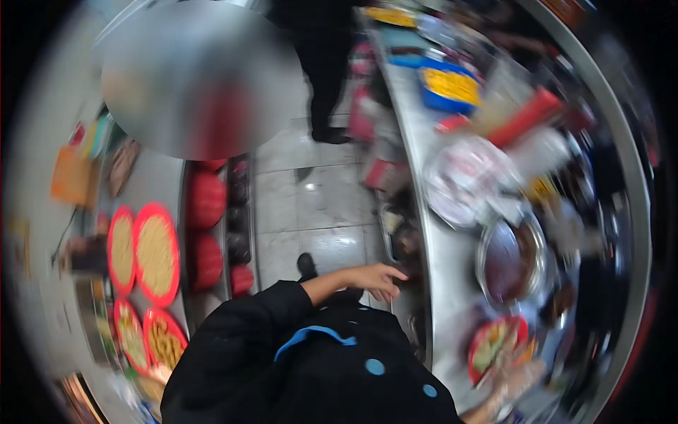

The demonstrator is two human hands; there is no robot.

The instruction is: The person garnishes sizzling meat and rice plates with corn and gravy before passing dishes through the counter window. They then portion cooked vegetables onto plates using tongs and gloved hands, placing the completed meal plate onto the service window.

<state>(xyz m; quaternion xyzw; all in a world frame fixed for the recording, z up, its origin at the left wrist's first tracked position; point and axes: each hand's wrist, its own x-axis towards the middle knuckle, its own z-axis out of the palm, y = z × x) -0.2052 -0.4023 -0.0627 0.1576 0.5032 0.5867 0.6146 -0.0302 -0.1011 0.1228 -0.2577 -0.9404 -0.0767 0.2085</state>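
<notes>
My left hand (pixel 379 281) reaches out of a black sleeve across the front of my body, above the floor beside the right-hand counter. Its fingers are partly spread, one pointing toward the counter, and it holds nothing. At lower right, my right hand (pixel 519 381), in a clear plastic glove, is at a red plate (pixel 522 326) of green and pale food. Its fingers overlap the plate's near right side. Motion blur hides whether they grip the plate or the food. Farther along the counter is a metal bowl (pixel 484 258) with dark reddish-brown contents.
The right counter (pixel 445 283) also bears a plastic-wrapped stack (pixel 470 180) and a blue container (pixel 450 85) of yellow food. On the left are red-rimmed platters (pixel 157 254) of grain-like food and fries. A person in dark trousers (pixel 325 78) stands ahead on the tiled floor (pixel 332 198).
</notes>
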